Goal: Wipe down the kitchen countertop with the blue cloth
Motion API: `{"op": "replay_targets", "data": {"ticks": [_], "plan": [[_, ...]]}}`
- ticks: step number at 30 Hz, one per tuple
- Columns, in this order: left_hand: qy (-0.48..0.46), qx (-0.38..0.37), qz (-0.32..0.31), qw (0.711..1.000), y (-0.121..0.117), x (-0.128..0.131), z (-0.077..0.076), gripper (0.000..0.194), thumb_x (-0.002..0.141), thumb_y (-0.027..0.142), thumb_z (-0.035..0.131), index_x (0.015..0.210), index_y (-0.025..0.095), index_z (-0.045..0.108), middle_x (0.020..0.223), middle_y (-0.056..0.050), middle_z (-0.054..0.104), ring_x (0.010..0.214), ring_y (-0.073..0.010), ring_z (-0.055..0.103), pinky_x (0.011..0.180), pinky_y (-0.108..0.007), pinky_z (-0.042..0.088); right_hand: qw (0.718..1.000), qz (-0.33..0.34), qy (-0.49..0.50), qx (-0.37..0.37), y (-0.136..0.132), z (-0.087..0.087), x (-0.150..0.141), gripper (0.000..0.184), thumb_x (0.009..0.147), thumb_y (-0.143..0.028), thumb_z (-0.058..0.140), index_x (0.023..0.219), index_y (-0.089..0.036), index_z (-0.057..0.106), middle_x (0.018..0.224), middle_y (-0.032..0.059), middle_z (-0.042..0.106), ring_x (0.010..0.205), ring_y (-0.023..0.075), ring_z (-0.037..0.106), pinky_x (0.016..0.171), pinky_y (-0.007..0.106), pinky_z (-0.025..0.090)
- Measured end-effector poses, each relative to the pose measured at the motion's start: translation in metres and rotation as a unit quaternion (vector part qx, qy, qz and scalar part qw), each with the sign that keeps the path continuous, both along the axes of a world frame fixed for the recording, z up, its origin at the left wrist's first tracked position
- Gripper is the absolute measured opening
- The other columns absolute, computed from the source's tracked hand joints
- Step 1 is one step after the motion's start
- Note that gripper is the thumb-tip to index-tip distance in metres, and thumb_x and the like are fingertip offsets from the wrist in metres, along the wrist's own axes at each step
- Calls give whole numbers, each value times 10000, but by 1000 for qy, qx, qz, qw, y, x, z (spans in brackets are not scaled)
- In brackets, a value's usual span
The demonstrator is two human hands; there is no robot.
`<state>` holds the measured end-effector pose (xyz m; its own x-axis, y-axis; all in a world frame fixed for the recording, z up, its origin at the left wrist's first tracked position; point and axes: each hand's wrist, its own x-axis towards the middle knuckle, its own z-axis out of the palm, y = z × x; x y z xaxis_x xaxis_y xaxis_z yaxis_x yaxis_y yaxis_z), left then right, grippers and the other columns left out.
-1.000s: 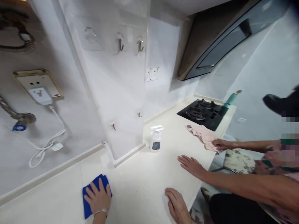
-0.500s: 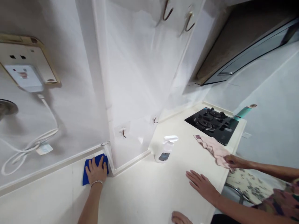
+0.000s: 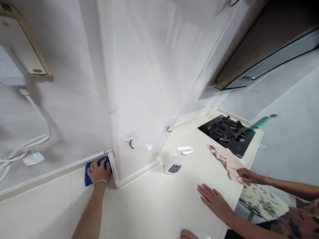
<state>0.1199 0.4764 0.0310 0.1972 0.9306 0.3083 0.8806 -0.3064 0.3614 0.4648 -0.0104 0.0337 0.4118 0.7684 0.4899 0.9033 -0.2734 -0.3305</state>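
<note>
My left hand (image 3: pixel 99 171) presses a blue cloth (image 3: pixel 89 178) onto the white countertop (image 3: pixel 139 209), tight in the corner where the wall meets a jutting wall section. Its fingers are bent over the cloth, and a thin bracelet circles the wrist. Only the fingers of my right hand (image 3: pixel 188 234) show at the bottom edge; they lie on the counter with nothing visible in them. A white spray bottle (image 3: pixel 175 162) with a dark label stands upright on the counter, ahead of that hand.
At right, a co-worker's one hand (image 3: pixel 216 204) lies flat on the counter; the other (image 3: pixel 250 176) holds a pink cloth (image 3: pixel 228 161) beside a black gas hob (image 3: pixel 226 132). A charger cable (image 3: pixel 41 116) hangs at left. Hooks (image 3: pixel 131 144) project from the wall.
My left hand and the blue cloth have shifted slightly up and left in view, deeper into the corner. The view has turned a little. The spray bottle stays in place.
</note>
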Motion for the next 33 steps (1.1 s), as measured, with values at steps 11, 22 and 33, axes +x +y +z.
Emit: {"op": "replay_targets", "data": {"ticks": [11,22,33], "plan": [[117,-16,-91,989,-112,-50,2,520,956,445,348,1444,300,454,1552,-135,389,1460,-302,293,1179,-550,252,996,-15,84,28,-15,-50,-227,358,830,-81,431,1122,-228,577,1145,82,645,1093,236,610,925,471,539],[114,54,-216,968,-303,-51,-16,552,916,383,461,1457,276,431,1567,-151,374,1475,-327,268,1189,-586,224,996,-11,76,44,-14,-51,-220,386,781,-35,437,1100,-211,566,1130,81,632,1079,233,582,924,446,499],[83,23,-312,946,-330,-59,-23,773,766,444,634,1483,302,384,1608,-131,312,1491,-359,225,1206,-610,173,997,-7,68,38,-14,-49,-221,401,782,-21,423,1105,-216,558,1138,81,623,1077,230,578,925,443,502]]}}
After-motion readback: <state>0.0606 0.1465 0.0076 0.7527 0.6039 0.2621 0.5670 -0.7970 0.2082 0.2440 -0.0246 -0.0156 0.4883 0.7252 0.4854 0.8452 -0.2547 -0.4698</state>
